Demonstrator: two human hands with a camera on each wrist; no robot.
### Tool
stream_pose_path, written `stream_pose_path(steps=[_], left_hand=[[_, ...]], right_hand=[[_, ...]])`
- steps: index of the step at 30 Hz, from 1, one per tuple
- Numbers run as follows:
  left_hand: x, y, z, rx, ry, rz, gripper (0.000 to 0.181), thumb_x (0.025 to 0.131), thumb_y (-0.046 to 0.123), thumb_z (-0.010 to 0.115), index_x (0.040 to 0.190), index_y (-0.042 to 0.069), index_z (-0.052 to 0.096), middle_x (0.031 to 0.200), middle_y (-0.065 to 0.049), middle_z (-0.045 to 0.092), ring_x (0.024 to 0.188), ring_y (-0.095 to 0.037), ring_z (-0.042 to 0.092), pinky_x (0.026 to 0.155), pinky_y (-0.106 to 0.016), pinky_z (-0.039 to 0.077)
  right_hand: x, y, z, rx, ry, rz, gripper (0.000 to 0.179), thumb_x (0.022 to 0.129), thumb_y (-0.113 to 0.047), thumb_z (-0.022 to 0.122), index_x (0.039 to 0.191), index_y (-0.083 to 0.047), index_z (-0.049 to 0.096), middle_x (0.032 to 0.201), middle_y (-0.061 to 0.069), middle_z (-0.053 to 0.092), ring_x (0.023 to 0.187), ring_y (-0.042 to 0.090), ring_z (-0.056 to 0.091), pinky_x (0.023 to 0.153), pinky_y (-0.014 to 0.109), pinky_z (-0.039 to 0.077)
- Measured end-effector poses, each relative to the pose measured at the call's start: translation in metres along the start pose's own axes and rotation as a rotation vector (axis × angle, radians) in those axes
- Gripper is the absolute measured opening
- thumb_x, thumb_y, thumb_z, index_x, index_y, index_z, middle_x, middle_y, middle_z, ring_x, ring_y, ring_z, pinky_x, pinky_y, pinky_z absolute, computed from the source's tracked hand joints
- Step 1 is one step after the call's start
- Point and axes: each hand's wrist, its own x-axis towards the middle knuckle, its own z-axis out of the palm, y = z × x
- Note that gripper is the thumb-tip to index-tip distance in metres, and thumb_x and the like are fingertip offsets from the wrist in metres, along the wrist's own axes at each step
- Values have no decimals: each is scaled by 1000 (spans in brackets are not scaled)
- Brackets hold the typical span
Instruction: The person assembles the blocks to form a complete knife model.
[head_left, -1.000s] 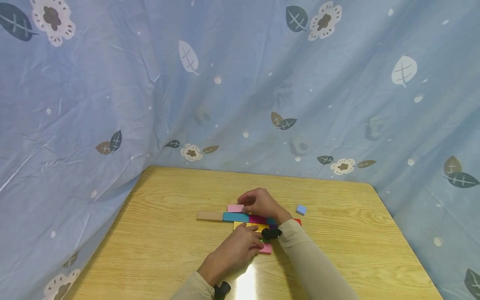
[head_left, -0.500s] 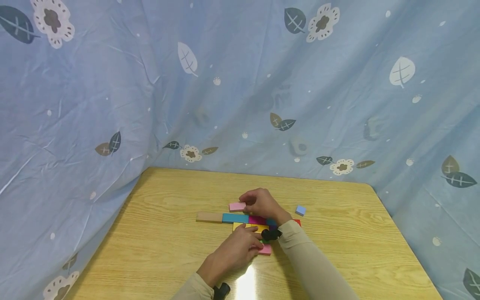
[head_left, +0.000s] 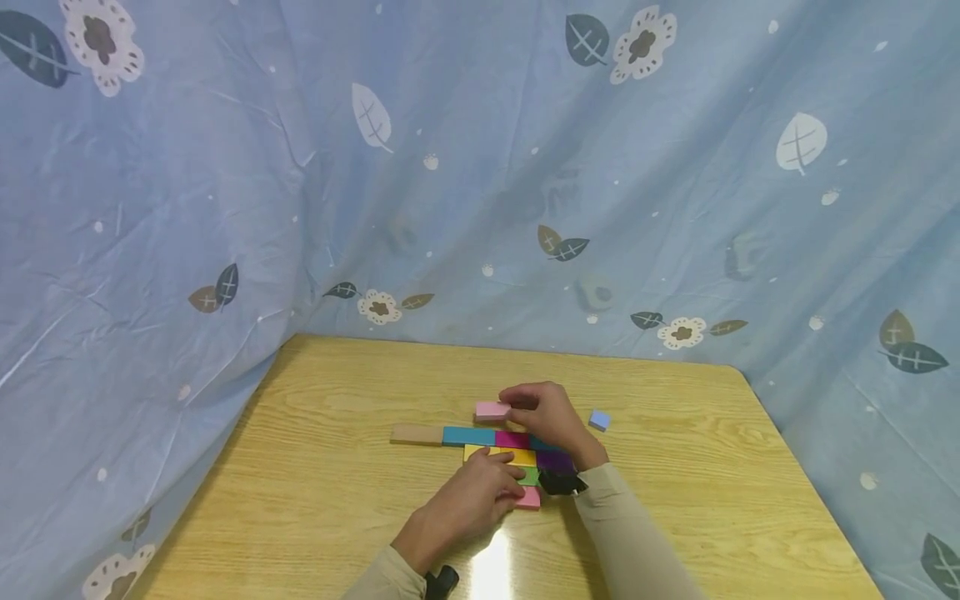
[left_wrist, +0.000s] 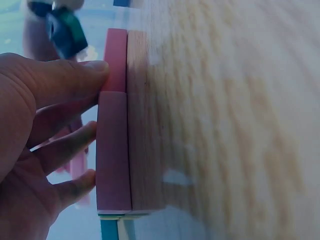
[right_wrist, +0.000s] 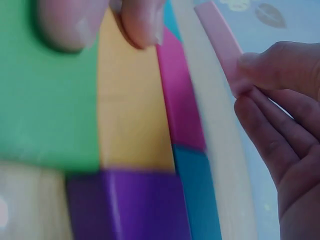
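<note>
Between thumb and fingertips my right hand pinches the end of a pink block, which it holds just beyond the far row of blocks; the right wrist view shows the pink block slanting. My left hand rests with spread fingers on the nearer blocks. Around it lie a yellow block, a green block and a pink block, partly covered by the fingers. In the left wrist view its thumb touches a reddish-pink block, end to end with a duller pink block.
The far row has a tan block, a blue block, a magenta block and a teal block. A purple block adjoins the yellow. A small light-blue block lies apart on the wooden table.
My right hand has carried the pink block rightward along the far row, and its forearm has shifted right. A red block at the row's right end is now hidden. My left hand stays put.
</note>
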Motion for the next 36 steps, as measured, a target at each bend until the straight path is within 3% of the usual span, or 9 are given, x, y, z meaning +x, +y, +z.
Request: stream_pose_path(steps=[5, 10, 20, 29, 36], left_hand=[[0, 0, -2, -1, -1, -8, 15, 99, 13, 79, 109, 18, 89, 129, -3, 81, 134, -30, 72, 115, -70, 52], [-1, 0, -1, -4, -3, -35, 15, 100, 13, 79, 111, 17, 88, 130, -3, 80, 135, -31, 71, 117, -68, 51], [0, 6, -4, -24, -52, -103, 17, 101, 14, 79, 113, 20, 88, 134, -2, 79, 141, -30, 67, 122, -67, 47], [2, 6, -3, -19, -53, -103, 16, 101, 13, 79, 112, 19, 89, 134, 0, 79, 141, -30, 67, 121, -67, 48], [3, 7, -1, -12, -52, -102, 16, 101, 13, 78, 112, 20, 89, 134, 0, 79, 141, -29, 66, 122, -67, 47]], right_hand=[[-32, 0, -16, 65, 82, 52, 27, 97, -6, 83, 123, -3, 82, 120, 9, 83, 114, 29, 80, 97, 34, 67], [-72, 1, -32, 80, 157, 53, 24, 97, -7, 83, 122, -6, 83, 119, 10, 83, 114, 31, 80, 96, 28, 66], [-140, 7, -57, 33, 267, 102, 26, 97, -4, 82, 122, -10, 83, 118, 9, 83, 113, 6, 76, 96, 16, 62], [-162, 4, -66, -16, 277, 178, 27, 97, -2, 82, 123, -9, 83, 118, 7, 84, 111, 4, 76, 94, 15, 62], [-161, 2, -60, 16, 246, 142, 28, 95, -1, 83, 122, -10, 83, 117, 5, 84, 112, 6, 77, 96, 21, 64]])
